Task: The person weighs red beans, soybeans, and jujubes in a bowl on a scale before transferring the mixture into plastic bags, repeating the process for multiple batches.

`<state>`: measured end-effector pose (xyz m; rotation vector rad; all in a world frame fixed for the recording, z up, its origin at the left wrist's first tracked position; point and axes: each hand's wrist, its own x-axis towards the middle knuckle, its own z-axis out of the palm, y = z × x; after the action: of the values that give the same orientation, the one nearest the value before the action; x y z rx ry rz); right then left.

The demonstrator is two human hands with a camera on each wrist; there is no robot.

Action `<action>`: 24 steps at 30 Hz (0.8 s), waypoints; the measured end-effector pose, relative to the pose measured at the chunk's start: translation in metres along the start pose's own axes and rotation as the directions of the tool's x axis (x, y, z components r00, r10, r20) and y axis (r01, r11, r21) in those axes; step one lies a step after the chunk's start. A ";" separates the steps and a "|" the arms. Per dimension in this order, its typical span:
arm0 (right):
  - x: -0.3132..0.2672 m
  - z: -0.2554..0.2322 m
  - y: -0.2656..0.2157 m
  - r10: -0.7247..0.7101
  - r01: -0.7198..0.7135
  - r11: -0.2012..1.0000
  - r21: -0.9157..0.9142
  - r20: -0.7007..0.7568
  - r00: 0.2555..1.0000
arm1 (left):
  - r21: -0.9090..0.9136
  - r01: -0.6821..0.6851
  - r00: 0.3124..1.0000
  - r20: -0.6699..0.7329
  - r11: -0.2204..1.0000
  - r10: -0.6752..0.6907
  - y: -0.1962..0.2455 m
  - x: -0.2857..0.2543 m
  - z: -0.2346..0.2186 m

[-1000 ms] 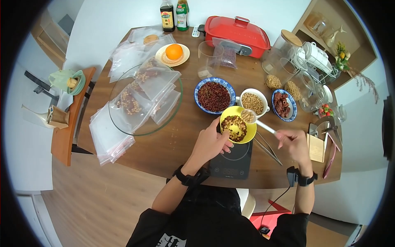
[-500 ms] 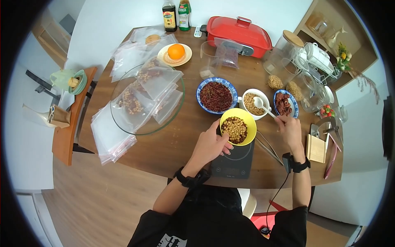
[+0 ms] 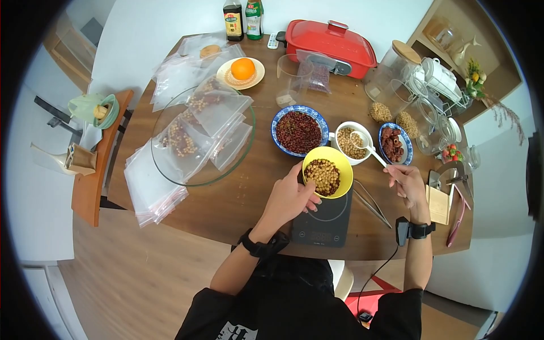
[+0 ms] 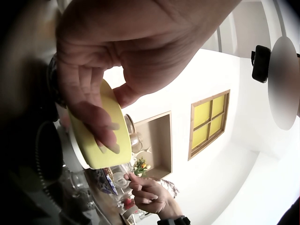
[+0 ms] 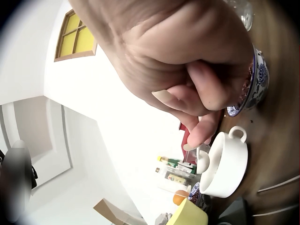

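My left hand (image 3: pixel 288 198) grips a yellow bowl (image 3: pixel 345 164), thumb at the rim and fingers curled round its side. Pale round beans and dark red beans (image 3: pixel 322 177) lie inside it. My right hand (image 3: pixel 409 184) pinches the handle of a white spoon (image 3: pixel 378 157). The spoon's head dips into a two-handled white bowl (image 5: pixel 234 161) of pale beans (image 3: pixel 345 148), just beyond the yellow one. To the left stands a blue-and-white bowl (image 3: pixel 275 136) full of dark red beans (image 3: pixel 297 133). In the left wrist view, fingers (image 4: pixel 96 122) wrap the yellow wall.
Below the yellow bowl sits a flat black appliance (image 3: pixel 320 229), with metal tongs (image 3: pixel 371 207) beside it. A blue-rimmed dish (image 3: pixel 406 144) of dark reddish-brown pieces is at right. Filled zip bags (image 3: pixel 218 113) lie in a glass bowl (image 3: pixel 249 148); a red electric cooker (image 3: pixel 328 45) stands behind.
The spoon, loaded over the yellow bowl, has moved to the white bowl and its head now sits among the beans. More pale beans cover the yellow bowl's contents. The left hand stays put.
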<state>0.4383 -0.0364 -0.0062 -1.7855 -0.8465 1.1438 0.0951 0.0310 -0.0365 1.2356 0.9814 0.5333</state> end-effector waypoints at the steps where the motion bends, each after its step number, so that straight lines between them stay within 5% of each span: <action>1: -0.006 -0.002 -0.003 -0.004 0.004 1.000 0.016 0.018 1.000 | 0.001 0.000 1.000 0.001 1.000 0.000 0.001 0.001 0.001; 6: -0.052 0.014 -0.016 -0.055 0.060 0.988 -0.144 0.038 0.998 | -0.021 -0.012 1.000 0.006 1.000 0.012 0.003 0.003 0.006; 7: -0.061 0.023 -0.013 -0.364 0.359 0.863 -0.356 0.055 0.930 | -0.026 -0.016 1.000 0.007 1.000 0.016 0.003 0.003 0.007; 8: -0.069 0.034 -0.013 -0.624 0.588 0.607 -0.534 0.138 0.769 | -0.030 -0.020 1.000 0.008 0.999 0.020 0.002 0.003 0.007; 12: -0.090 0.052 -0.029 -0.715 0.560 0.374 -0.739 0.155 0.682 | -0.054 -0.022 1.000 0.004 0.998 0.022 -0.003 0.002 0.007; 16: -0.089 0.061 -0.040 -0.726 0.573 0.343 -0.745 0.177 0.665 | -0.056 -0.011 1.000 -0.019 0.998 0.010 -0.003 -0.003 -0.002; 21: -0.058 0.074 -0.050 -0.654 0.559 0.504 -0.658 0.132 0.745 | -0.067 -0.013 0.999 -0.041 0.998 0.010 -0.007 -0.008 -0.012; 24: -0.017 0.085 -0.052 -0.617 0.525 0.497 -0.691 0.144 0.773 | -0.032 0.010 0.999 -0.044 0.999 -0.012 -0.006 -0.014 -0.016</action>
<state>0.3485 -0.0050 0.0267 -1.8575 -1.8198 0.2296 0.0737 0.0261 -0.0381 1.1940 1.0124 0.5673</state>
